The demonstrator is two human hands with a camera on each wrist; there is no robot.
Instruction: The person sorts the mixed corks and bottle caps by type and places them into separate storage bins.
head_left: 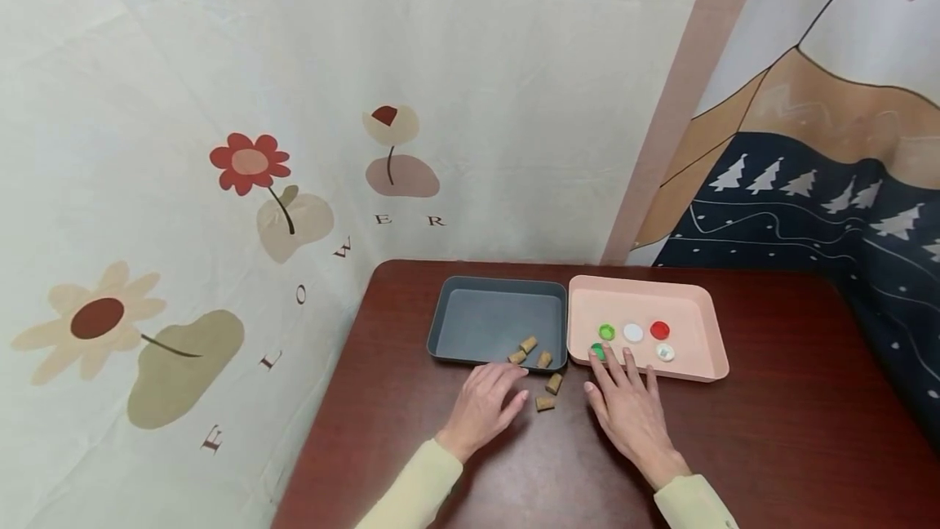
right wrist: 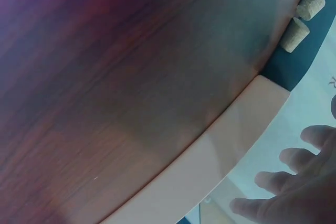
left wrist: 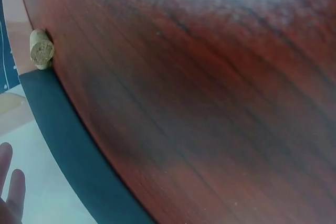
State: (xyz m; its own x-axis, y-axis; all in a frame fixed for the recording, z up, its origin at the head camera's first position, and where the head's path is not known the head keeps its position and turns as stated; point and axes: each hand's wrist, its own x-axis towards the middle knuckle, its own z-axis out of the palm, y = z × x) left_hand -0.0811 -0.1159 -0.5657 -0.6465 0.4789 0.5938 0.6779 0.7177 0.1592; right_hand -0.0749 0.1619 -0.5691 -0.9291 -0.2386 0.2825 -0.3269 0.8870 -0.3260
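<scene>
My left hand (head_left: 479, 408) hovers at the front rim of the grey tray (head_left: 448, 353), fingers loosely bent, with nothing visible in its grasp. Inside that tray, near the front right corner, lie three corks, one of them a cork (head_left: 529, 344) set a little behind the others. Two more corks, a nearer cork (head_left: 544, 404) and a farther cork (head_left: 554, 384), lie on the table between my hands. My right hand (head_left: 633, 415) reaches over the front rim of the pink tray (head_left: 698, 308), fingers spread. Its fingertips partly cover a green cap (head_left: 598, 351); contact cannot be told.
Also in the pink tray are a light green cap (head_left: 606, 332), a white cap (head_left: 633, 333), a red cap (head_left: 660, 331) and a whitish cap (head_left: 664, 352). Both trays stand side by side on a dark wooden table (head_left: 800, 398). Printed cloth (head_left: 514, 104) hangs behind.
</scene>
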